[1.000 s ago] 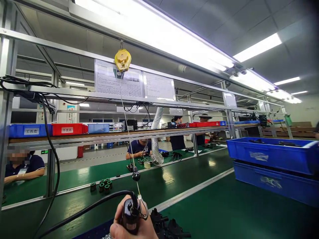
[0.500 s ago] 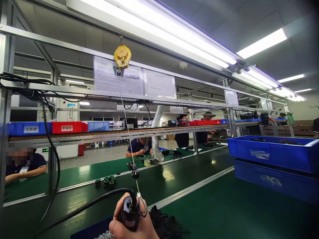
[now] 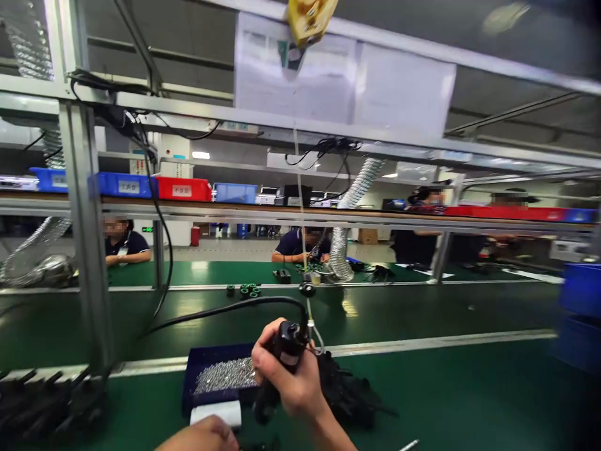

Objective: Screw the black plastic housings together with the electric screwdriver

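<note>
My right hand (image 3: 293, 369) is wrapped round a black electric screwdriver (image 3: 287, 344), which is tilted with its lower end down to the left. A thick black cable and a thin balancer cord run from its top. Low in the view, my left hand (image 3: 204, 435) is curled, close to a white cylindrical thing (image 3: 216, 413). A dark part shows by its fingertips, too cut off to name. Behind the hands stands a dark blue tray (image 3: 191, 382) of small shiny screws (image 3: 225, 376). A heap of black parts (image 3: 350, 388) lies right of my right hand.
Black parts (image 3: 51, 401) stand in a row at left. Several green-and-black rings (image 3: 248, 291) sit beyond the bench rail. Blue bins (image 3: 580, 313) are stacked at right. A yellow balancer (image 3: 310, 22) hangs overhead. People sit across the benches; a metal post (image 3: 87, 238) rises at left.
The view has swung down and left, bringing the screw tray, the left-hand row of parts and my left hand into sight. My right hand still grips the screwdriver.
</note>
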